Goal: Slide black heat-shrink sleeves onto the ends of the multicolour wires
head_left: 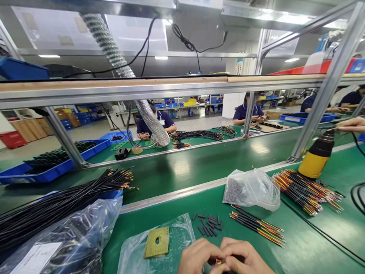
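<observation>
At the bottom of the head view my left hand point(196, 258) and my right hand point(250, 260) meet with pinched fingers. Between them is a black cable with coloured wire ends point(219, 261), mostly hidden by the fingers. Just beyond lies a loose group of short black tubes point(209, 225). To the left, a yellow sponge point(157, 242) with a hole rests on a clear plastic bag point(130, 257). Several short cables with red, yellow and white ends point(257, 225) lie to the right of the tubes, below a clear bag of small dark tubes point(243, 191).
A yellow and black heat gun point(317, 155) stands by a cable bundle point(306, 191), near another person's hand point(358, 125). Long black cables point(63, 204) and a plastic-wrapped bundle point(74, 233) fill the left. A metal frame post point(328, 82) rises at right. Co-workers sit across the bench.
</observation>
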Tool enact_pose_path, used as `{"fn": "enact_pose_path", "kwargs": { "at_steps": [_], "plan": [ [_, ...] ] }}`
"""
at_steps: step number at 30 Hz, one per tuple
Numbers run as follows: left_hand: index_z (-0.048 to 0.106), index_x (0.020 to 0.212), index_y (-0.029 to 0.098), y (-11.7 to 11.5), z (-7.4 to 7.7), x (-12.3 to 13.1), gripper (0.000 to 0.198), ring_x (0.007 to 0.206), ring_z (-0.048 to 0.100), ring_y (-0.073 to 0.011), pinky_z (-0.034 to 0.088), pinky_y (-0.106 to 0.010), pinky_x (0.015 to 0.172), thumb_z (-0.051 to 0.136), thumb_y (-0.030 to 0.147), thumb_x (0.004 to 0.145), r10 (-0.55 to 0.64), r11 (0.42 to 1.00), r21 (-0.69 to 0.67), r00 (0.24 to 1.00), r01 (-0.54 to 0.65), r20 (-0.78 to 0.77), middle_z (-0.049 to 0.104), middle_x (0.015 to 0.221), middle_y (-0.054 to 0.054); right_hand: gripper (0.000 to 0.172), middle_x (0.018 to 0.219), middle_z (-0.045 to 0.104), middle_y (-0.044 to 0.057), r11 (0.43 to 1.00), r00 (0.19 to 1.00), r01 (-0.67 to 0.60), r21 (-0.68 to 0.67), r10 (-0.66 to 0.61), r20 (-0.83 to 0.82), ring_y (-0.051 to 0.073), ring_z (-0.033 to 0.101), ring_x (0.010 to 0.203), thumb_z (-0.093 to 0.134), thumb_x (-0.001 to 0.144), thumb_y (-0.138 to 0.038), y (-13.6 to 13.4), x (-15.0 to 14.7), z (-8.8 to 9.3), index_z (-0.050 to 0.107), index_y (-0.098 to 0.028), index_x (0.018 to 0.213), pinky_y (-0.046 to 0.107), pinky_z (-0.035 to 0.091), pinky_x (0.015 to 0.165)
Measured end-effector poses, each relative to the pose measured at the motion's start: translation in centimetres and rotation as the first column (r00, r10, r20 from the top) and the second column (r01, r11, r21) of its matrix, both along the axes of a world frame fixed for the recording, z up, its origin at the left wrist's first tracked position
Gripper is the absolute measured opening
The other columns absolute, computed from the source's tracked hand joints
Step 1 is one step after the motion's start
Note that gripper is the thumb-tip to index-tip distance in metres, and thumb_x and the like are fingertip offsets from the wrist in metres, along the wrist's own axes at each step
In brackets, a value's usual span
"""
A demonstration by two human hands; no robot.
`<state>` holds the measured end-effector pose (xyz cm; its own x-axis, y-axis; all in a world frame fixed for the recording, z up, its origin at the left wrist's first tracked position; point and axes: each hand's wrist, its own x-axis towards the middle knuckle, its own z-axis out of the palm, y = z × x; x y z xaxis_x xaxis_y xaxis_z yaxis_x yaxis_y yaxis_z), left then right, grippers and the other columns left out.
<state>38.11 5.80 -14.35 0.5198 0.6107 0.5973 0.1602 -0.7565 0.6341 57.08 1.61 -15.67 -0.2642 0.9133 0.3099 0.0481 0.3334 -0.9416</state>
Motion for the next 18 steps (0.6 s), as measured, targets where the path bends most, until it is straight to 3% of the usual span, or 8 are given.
{"fn": "enact_pose_path", "kwargs": {
  "at_steps": [6, 9, 11, 13, 15, 16, 18],
  "plan": [
    [0.075, 0.088, 0.023, 0.2, -0.1, -0.2, 0.004, 0.066, 0.069, -0.0197, 0.054, -0.027, 0.063, 0.078, 0.025, 0.086, -0.036, 0.994, -0.103, 0.999, 0.036, -0.001, 0.076, 0.074, -0.002, 0.051, 0.08, 0.066, 0.004, 1.0, 0.999, 0.015, 0.004, -0.015, 0.047, 0.02, 0.063, 0.078, 0.054, 0.097, -0.065, 0.0, -0.4, 0.3, 0.076, -0.021, 0.084, 0.029, 0.047, 0.071],
    [0.069, 0.114, 0.025, 0.9, 0.4, -0.6, 0.045, 0.079, 0.07, -0.0216, 0.058, -0.028, 0.072, 0.087, 0.015, 0.074, -0.03, 0.973, -0.23, 0.999, 0.021, -0.038, 0.076, 0.095, -0.003, 0.048, 0.085, 0.068, 0.005, 0.988, 0.973, 0.115, 0.102, -0.133, 0.191, 0.021, 0.065, 0.082, 0.05, 0.102, -0.059, 0.6, 1.0, 0.2, 0.074, -0.021, 0.087, 0.031, 0.051, 0.075],
    [0.063, 0.126, 0.026, 1.6, 0.9, -1.0, 0.06, 0.093, 0.069, -0.0245, 0.058, -0.033, 0.081, 0.085, 0.009, 0.073, 0.022, 0.961, -0.272, 0.992, -0.056, -0.128, 0.072, 0.112, -0.005, 0.043, 0.091, 0.069, 0.006, 0.91, 0.84, 0.299, 0.287, -0.394, 0.373, 0.022, 0.066, 0.085, 0.045, 0.105, -0.053, 1.5, 3.3, -0.2, 0.074, -0.023, 0.094, 0.033, 0.051, 0.077],
    [0.067, 0.115, 0.024, 2.4, 1.4, -1.3, 0.04, 0.102, 0.065, -0.0275, 0.055, -0.04, 0.089, 0.076, 0.006, 0.08, 0.076, 0.964, -0.226, 0.958, -0.142, -0.278, 0.07, 0.112, -0.007, 0.047, 0.089, 0.068, 0.007, 0.741, 0.564, 0.437, 0.51, -0.668, 0.486, 0.023, 0.064, 0.081, 0.039, 0.107, -0.051, 2.6, 6.1, -0.8, 0.074, -0.023, 0.093, 0.034, 0.05, 0.072],
    [0.071, 0.097, 0.02, 3.2, 1.4, -1.2, 0.022, 0.102, 0.063, -0.0289, 0.053, -0.045, 0.092, 0.067, 0.002, 0.085, 0.084, 0.976, -0.147, 0.904, -0.159, -0.418, 0.07, 0.104, -0.007, 0.055, 0.077, 0.063, 0.008, 0.626, 0.364, 0.465, 0.627, -0.78, 0.509, 0.025, 0.06, 0.071, 0.035, 0.106, -0.054, 3.3, 8.4, -1.0, 0.073, -0.023, 0.082, 0.035, 0.047, 0.063],
    [0.072, 0.093, 0.018, 3.5, 1.3, -0.9, 0.021, 0.1, 0.062, -0.0286, 0.052, -0.045, 0.092, 0.065, 0.0, 0.087, 0.076, 0.983, -0.111, 0.879, -0.145, -0.47, 0.07, 0.101, -0.007, 0.057, 0.074, 0.061, 0.008, 0.606, 0.327, 0.464, 0.646, -0.795, 0.511, 0.025, 0.058, 0.069, 0.035, 0.106, -0.055, 3.4, 9.0, -0.9, 0.072, -0.022, 0.078, 0.036, 0.046, 0.06],
    [0.073, 0.098, 0.018, 4.0, 0.9, 0.0, 0.025, 0.098, 0.061, -0.0273, 0.052, -0.042, 0.089, 0.06, -0.002, 0.09, 0.064, 0.995, -0.032, 0.834, -0.098, -0.547, 0.069, 0.101, -0.008, 0.051, 0.077, 0.062, 0.009, 0.61, 0.336, 0.455, 0.649, -0.793, 0.509, 0.026, 0.059, 0.072, 0.039, 0.105, -0.053, 3.1, 8.9, -0.3, 0.071, -0.022, 0.08, 0.037, 0.046, 0.063]
  ]
}}
